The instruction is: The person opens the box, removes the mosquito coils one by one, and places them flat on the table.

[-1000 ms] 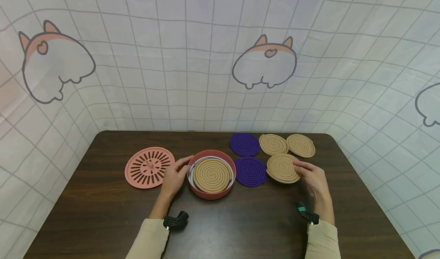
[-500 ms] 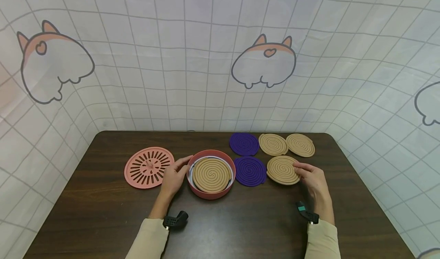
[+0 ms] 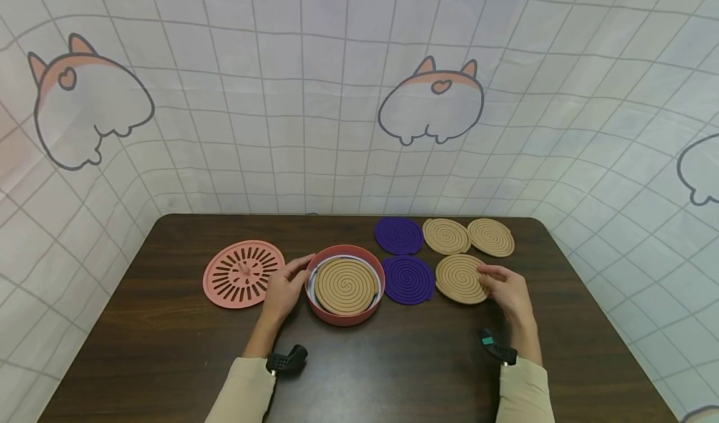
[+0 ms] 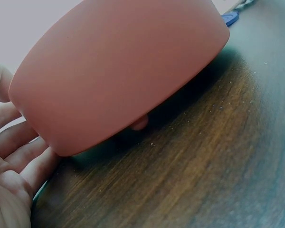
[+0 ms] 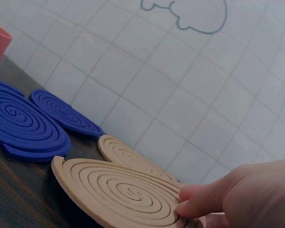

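Note:
In the head view my left hand holds the side of a round red mosquito coil holder, fingers and thumb against its wall. Its outer wall fills much of the left wrist view. Inside the holder a tan mosquito coil lies over a pale liner. My right hand pinches the right edge of another tan mosquito coil, low over the table. In the right wrist view fingertips press this coil's top, and another finger shows lower at its edge, partly cut off.
A pink slotted lid lies left of the holder. Two purple coils, one nearer and one farther, lie to its right. Two more tan coils, one beside the other, lie at the back right. A patterned curtain stands behind the table.
The coil under my right hand has levelled and lowered slightly. My right hand has shifted a little left. My left hand and the holder stay in place.

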`<state>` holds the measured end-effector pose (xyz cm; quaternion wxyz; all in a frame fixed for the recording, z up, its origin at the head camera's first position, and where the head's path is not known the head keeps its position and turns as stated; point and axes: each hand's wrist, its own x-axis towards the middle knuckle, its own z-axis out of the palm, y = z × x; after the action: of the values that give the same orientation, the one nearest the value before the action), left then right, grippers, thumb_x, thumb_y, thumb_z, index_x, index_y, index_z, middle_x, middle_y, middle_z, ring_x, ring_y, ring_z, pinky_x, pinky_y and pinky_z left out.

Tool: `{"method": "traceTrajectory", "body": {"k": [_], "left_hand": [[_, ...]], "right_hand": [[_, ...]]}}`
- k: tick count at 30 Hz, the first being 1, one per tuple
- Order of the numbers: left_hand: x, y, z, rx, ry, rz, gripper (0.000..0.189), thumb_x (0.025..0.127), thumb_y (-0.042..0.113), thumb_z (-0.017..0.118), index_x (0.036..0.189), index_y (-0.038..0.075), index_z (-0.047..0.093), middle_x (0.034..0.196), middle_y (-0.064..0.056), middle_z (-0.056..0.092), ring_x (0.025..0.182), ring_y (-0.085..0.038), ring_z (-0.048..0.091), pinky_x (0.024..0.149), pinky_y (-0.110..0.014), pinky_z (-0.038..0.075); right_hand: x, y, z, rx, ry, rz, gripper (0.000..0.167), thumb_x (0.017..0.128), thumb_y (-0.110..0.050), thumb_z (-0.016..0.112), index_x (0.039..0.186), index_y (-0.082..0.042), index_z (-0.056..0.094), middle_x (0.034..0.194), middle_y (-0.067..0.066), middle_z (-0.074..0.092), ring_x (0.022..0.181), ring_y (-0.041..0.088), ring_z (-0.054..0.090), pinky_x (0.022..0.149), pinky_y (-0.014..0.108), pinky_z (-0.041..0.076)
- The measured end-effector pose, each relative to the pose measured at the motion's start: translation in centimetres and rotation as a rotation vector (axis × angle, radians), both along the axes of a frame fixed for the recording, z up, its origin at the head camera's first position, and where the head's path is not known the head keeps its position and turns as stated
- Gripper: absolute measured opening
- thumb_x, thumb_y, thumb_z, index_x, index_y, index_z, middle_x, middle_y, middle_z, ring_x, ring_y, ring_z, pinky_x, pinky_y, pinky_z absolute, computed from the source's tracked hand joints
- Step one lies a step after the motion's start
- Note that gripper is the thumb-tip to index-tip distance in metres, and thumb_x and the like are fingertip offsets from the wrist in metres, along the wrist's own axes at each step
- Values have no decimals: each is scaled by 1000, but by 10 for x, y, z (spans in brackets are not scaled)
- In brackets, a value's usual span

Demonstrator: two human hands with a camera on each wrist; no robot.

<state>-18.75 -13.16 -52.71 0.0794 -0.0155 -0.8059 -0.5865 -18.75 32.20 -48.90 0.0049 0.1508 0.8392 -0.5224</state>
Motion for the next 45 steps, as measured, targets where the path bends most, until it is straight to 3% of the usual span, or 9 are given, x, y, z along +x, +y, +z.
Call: {"method": "traceTrajectory", "body": {"k": [8, 11, 14, 16, 18, 25, 32, 38, 45], "left_hand": [[2, 1, 5, 14, -17, -12, 34, 96, 11, 61, 129, 13, 69, 130, -10, 69, 122, -25, 64, 100, -35, 49], [7, 2, 16, 3, -25, -14, 35, 97, 9, 60, 130, 11, 69, 130, -12, 69, 120, -26, 65, 98, -33, 50], [6, 2, 14, -3, -17, -13, 34, 96, 11, 60, 129, 14, 70, 128, -11, 70, 117, -26, 66, 96, -34, 51], [4, 0, 7, -3, -1, -7, 33, 96, 13, 61, 127, 18, 71, 127, -8, 71, 116, -23, 67, 95, -34, 51], [2, 0, 3, -4, -7, -3, 33, 96, 14, 61, 127, 19, 71, 127, -7, 71, 116, -23, 67, 96, -36, 50], [7, 4, 19, 4, -31, -7, 34, 96, 7, 59, 129, 8, 69, 129, -15, 69, 119, -29, 65, 96, -35, 50], [2, 1, 6, 2, -12, -1, 34, 96, 11, 61, 128, 15, 70, 128, -9, 70, 118, -24, 66, 97, -33, 50], [1, -1, 3, 0, 9, -4, 33, 95, 13, 62, 126, 19, 72, 127, -7, 71, 117, -23, 66, 99, -43, 50], [2, -1, 2, 5, 0, -9, 33, 96, 14, 62, 127, 19, 71, 128, -7, 70, 118, -23, 66, 99, -43, 50]], "right_hand": [[1, -5, 6, 156, 12, 25, 29, 97, -6, 61, 123, 5, 66, 95, 11, 71, 71, 11, 59, 61, 24, 49], [4, -7, 9, 251, 7, 43, 30, 97, -10, 61, 123, 3, 67, 113, 23, 70, 90, 26, 65, 72, 32, 51], [6, -8, 10, 324, 11, 62, 30, 98, -13, 61, 124, 1, 67, 127, 28, 64, 114, 40, 60, 88, 47, 51], [6, -8, 9, 355, 17, 70, 31, 98, -13, 61, 124, 1, 67, 132, 29, 62, 125, 44, 55, 98, 56, 45], [6, -9, 9, 384, 25, 76, 31, 97, -13, 61, 124, 1, 67, 132, 28, 62, 126, 45, 54, 101, 58, 44], [5, -10, 11, 435, 26, 69, 29, 96, -14, 64, 119, 2, 70, 123, 26, 68, 115, 45, 60, 95, 59, 47], [6, -10, 12, 472, 14, 68, 27, 95, -15, 64, 114, 3, 71, 115, 26, 70, 104, 43, 64, 86, 55, 51], [5, -11, 15, 486, 2, 60, 31, 96, -16, 62, 118, 3, 69, 122, 29, 67, 112, 48, 60, 88, 57, 50], [5, -17, 19, 495, 39, 39, 34, 98, -21, 58, 122, 2, 68, 125, 27, 67, 117, 47, 59, 91, 56, 49]]}}
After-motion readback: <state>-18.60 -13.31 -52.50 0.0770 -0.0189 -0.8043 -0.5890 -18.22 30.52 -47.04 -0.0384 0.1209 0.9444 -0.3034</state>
